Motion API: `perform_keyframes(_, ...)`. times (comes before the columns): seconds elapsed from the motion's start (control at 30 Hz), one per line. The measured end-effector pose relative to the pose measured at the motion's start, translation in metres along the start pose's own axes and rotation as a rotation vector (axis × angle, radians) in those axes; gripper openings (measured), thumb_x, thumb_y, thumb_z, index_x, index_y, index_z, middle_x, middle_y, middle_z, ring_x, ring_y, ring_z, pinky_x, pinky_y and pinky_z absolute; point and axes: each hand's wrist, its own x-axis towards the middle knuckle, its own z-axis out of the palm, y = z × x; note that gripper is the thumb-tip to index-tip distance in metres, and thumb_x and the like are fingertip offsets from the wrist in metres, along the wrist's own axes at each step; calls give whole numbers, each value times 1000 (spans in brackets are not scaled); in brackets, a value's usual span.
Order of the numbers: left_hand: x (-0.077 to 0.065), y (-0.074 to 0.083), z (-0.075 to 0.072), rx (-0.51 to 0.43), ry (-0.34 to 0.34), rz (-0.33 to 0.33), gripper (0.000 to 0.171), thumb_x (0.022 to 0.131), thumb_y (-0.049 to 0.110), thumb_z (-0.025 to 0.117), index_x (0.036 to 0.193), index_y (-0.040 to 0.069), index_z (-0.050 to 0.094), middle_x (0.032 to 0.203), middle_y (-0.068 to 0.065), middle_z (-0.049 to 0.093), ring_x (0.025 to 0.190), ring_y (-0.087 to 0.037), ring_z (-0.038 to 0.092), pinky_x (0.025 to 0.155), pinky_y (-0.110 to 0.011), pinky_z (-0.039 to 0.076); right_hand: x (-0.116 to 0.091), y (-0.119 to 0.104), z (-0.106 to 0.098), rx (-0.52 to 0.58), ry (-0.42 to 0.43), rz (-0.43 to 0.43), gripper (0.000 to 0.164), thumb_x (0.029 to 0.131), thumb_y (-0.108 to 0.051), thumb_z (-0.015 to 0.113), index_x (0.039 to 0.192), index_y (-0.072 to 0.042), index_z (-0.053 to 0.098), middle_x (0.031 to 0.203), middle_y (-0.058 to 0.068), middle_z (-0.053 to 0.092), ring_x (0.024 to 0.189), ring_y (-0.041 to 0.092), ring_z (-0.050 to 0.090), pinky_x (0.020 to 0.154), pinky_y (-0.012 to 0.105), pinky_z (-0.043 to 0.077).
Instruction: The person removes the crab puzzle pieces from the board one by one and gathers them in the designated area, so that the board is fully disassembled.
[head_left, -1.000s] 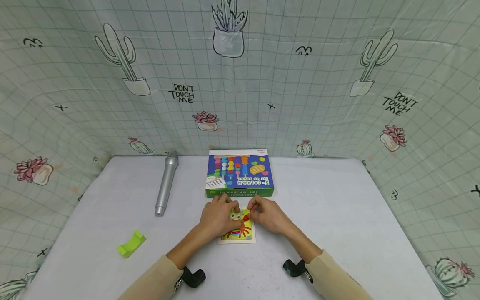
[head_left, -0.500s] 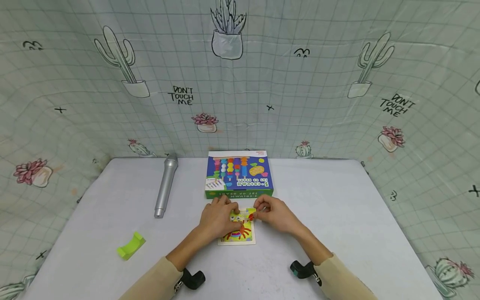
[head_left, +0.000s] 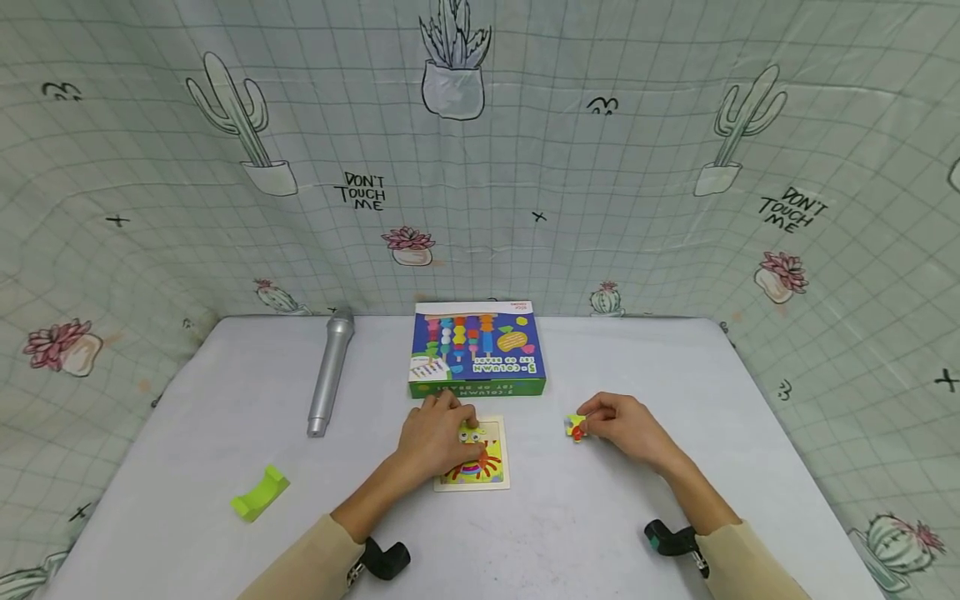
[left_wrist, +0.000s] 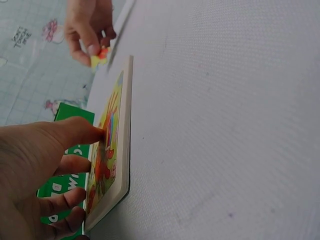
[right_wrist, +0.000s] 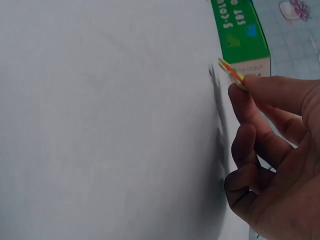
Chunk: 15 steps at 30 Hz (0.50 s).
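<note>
A small framed jigsaw puzzle (head_left: 489, 468) with a red crab picture lies flat on the white table, and a pale bare patch shows at its upper right corner. My left hand (head_left: 437, 437) rests over its left side. The thumb presses on the picture, and the other fingers reach towards the far edge in the left wrist view. To the right, my right hand (head_left: 626, 429) pinches a yellow and red puzzle piece (head_left: 574, 427) between thumb and index finger. In the right wrist view the piece (right_wrist: 231, 73) is seen nearly edge-on above the table.
Just behind the puzzle stands a blue and green bead-set box (head_left: 477, 350). A silver microphone-shaped cylinder (head_left: 330, 375) lies back left. Nearer on the left is a lime-green curved block (head_left: 260, 493). A patterned curtain (head_left: 480, 200) hangs behind the table.
My right hand has lifted the puzzle piece from the board's upper right corner and carried it to the right. The left hand has stayed on the puzzle.
</note>
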Motion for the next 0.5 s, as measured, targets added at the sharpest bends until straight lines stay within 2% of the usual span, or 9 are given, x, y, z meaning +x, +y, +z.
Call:
perform_keyframes(0.23, -1, 0, -1, 0, -1, -2, 30, 77, 46, 80, 95, 23, 74, 100, -3, 57, 94, -26, 53, 85, -52, 47, -5, 18, -18, -101, 47, 22, 15, 92, -17, 71, 106, -10, 71, 86, -1, 69, 82, 16, 60, 74, 31, 47)
perform_keyframes(0.5, -1, 0, -1, -17, 5, 21, 30, 78, 43, 81, 96, 21, 74, 102, -4, 56, 96, -26, 52, 83, -50, 47, -2, 20, -21, -165, 67, 34, 13, 90, -15, 72, 102, -9, 71, 85, 1, 67, 77, 16, 58, 71, 33, 46)
